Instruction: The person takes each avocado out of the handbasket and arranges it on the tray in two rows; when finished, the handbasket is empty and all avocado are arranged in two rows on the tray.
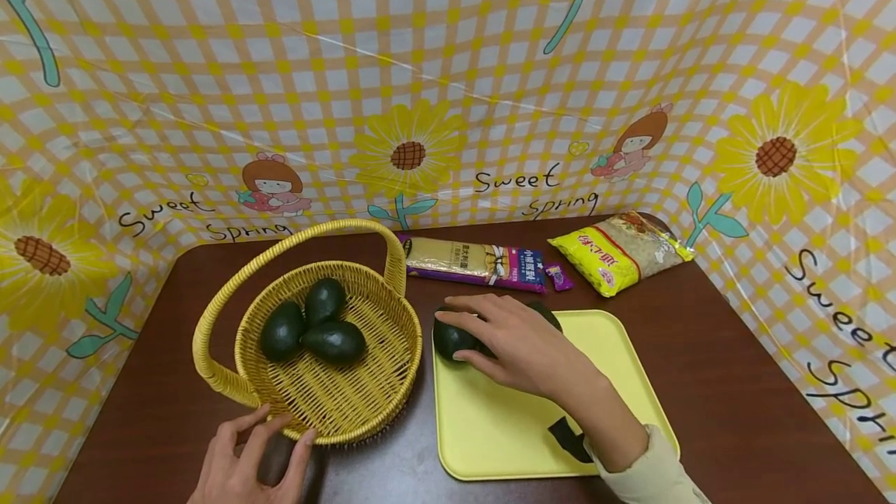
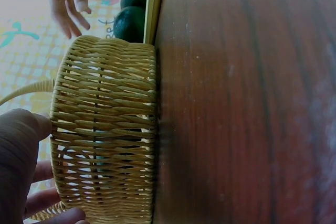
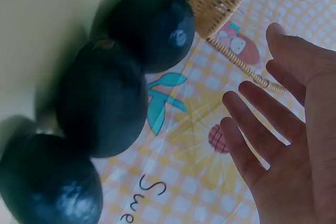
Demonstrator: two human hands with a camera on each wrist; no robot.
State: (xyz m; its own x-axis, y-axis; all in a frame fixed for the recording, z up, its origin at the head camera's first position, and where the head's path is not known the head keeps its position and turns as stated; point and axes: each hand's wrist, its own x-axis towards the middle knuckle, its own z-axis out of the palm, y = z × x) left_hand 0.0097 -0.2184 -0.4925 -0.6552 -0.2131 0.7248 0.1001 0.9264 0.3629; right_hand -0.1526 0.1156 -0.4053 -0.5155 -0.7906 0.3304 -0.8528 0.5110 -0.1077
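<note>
My left hand point(image 1: 248, 457) rests its spread fingers on the near rim of a yellow wicker basket point(image 1: 392, 379). In the left wrist view the thumb point(image 2: 39, 125) lies right at the rim of the basket's woven side. Three dark green avocados point(image 1: 337, 342) sit together in the left part of the basket. My right hand point(image 1: 521, 344) hovers with loose fingers over the back of a pale yellow tray point(image 1: 630, 379). Beneath it, three avocados point(image 3: 102, 98) stand in a row on the tray; in the right wrist view a gap shows between the palm and them.
Behind the tray lie a long pasta packet point(image 1: 476, 261), a small purple wrapped sweet point(image 1: 559, 278) and a yellow-and-clear food bag point(image 1: 619, 251). The basket's tall handle point(image 1: 280, 243) arches over its far left side. A checked cloth point(image 1: 448, 61) hangs around the brown table point(image 1: 742, 411).
</note>
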